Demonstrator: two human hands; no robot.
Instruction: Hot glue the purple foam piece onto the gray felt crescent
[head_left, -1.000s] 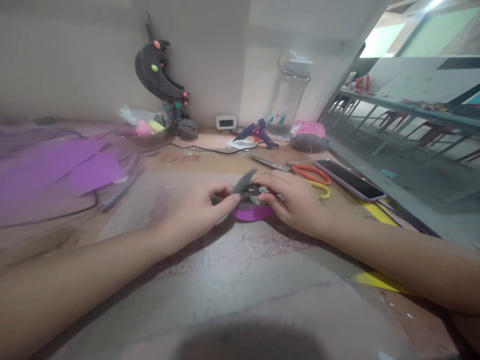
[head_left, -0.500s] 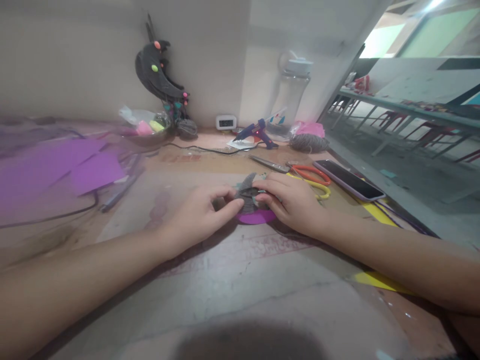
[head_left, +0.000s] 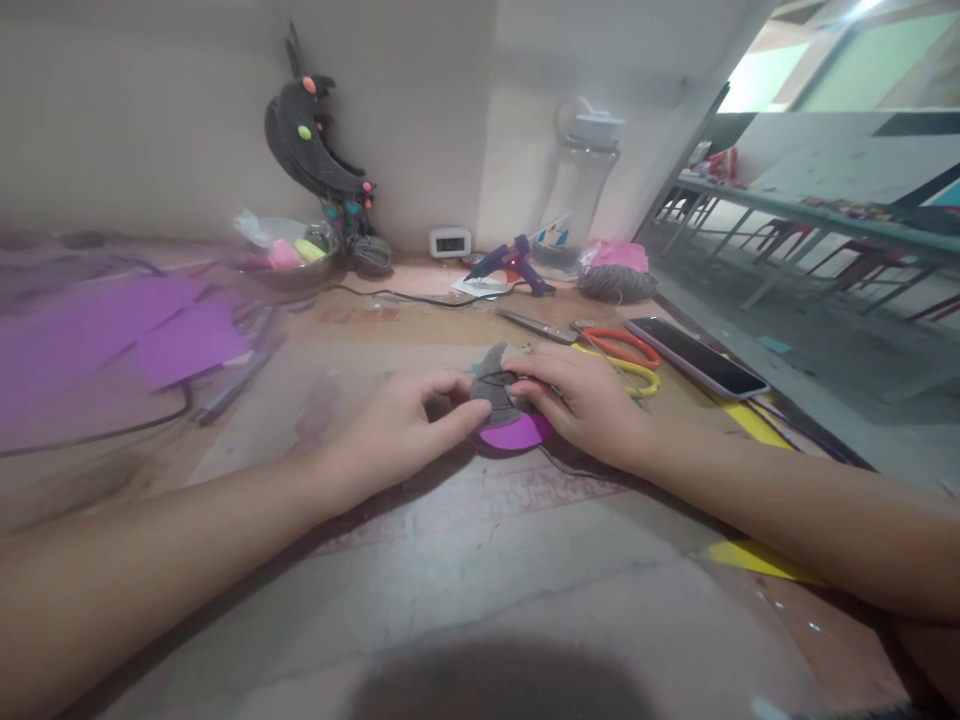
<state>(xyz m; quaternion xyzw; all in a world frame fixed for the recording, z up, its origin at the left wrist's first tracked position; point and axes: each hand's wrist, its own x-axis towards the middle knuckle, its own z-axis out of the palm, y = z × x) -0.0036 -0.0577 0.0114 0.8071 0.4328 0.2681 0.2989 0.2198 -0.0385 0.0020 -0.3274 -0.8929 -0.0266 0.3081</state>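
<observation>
Between my hands is a small purple paper piece (head_left: 517, 432) with a curved edge, partly covered by grey yarn (head_left: 495, 400) laid in close rows. A pointed grey tip sticks up at its far side. My left hand (head_left: 416, 420) pinches the left edge, its thumb resting on the yarn rows. My right hand (head_left: 581, 400) has its thumb and fingertips closed at the right side of the yarn, and a strand seems to run there. The fingers hide part of the piece's right edge.
Scissors (head_left: 619, 347) and a phone (head_left: 697, 357) lie to the right. Behind are a glue gun (head_left: 517, 268), a yarn ball (head_left: 616, 284), a water bottle (head_left: 577, 190) and a small clock (head_left: 450, 243). Purple sheets (head_left: 187, 340) lie left, near a bowl (head_left: 289, 275).
The grey yarn area shows more fully and the purple edge looks slightly turned between my fingers. Both hands stay in nearly the same place; the view has shifted a little.
</observation>
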